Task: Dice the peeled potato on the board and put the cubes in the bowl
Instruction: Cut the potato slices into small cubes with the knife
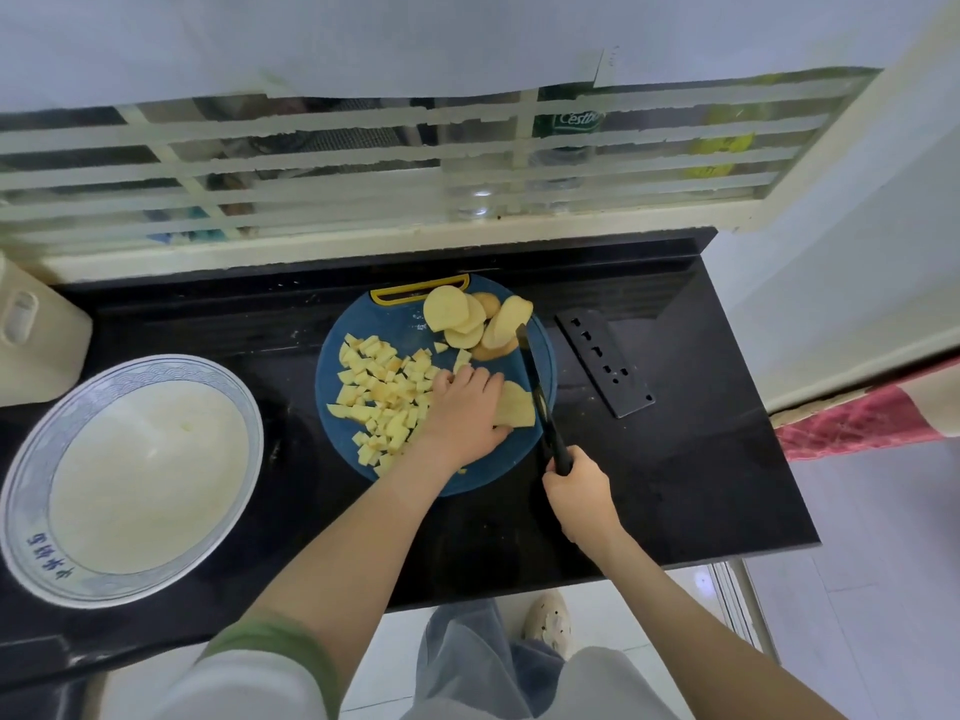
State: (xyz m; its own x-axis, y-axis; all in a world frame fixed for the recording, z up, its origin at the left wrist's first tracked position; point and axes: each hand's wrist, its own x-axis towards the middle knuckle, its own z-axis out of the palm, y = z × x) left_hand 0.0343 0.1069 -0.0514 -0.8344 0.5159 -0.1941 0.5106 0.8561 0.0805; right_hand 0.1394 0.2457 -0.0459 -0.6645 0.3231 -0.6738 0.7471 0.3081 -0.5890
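Board (400,324): potato slice (518,406) beneath left grip (462,407)

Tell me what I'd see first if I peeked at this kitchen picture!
A heap of yellow potato cubes on the round blue board, mid-counter, catches the eye first. Beside it, the left hand holds down a potato chunk while the right hand grips a black knife just right of it. At far left sits a big blue-rimmed bowl, no cubes in it yet.
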